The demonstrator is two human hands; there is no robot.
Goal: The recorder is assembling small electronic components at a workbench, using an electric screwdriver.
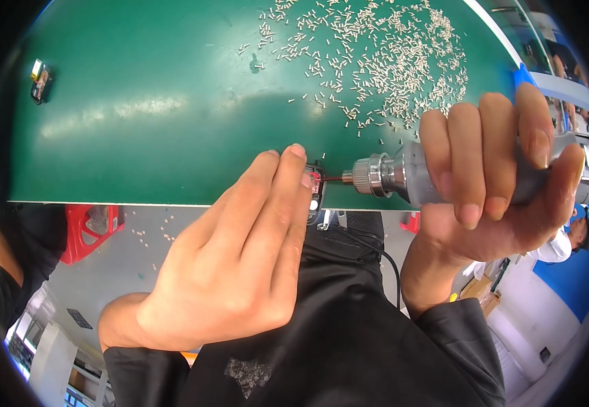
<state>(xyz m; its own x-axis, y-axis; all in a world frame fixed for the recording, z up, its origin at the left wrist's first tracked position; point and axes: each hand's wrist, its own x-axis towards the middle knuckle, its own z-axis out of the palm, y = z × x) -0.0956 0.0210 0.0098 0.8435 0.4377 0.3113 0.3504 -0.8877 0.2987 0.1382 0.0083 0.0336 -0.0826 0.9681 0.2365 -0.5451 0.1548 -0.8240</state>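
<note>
My right hand (484, 169) is wrapped round a grey electric screwdriver (413, 173) with a silver collar, lying level and pointing left. Its thin bit (335, 179) reaches to a small black device (313, 210), where a red circuit board (315, 180) and a round white part show. My left hand (240, 237) covers most of that device from the left, fingers together and pressed on it at the table's front edge. Whether the bit touches a screw cannot be made out.
Many small screws (403, 68) lie scattered over the far right of the green table (172, 122). A similar small black device (40, 83) lies at the far left. Beyond the front edge are a red stool (88, 230) and a dark cable (393, 264). Another person's arm (0, 251) is at left.
</note>
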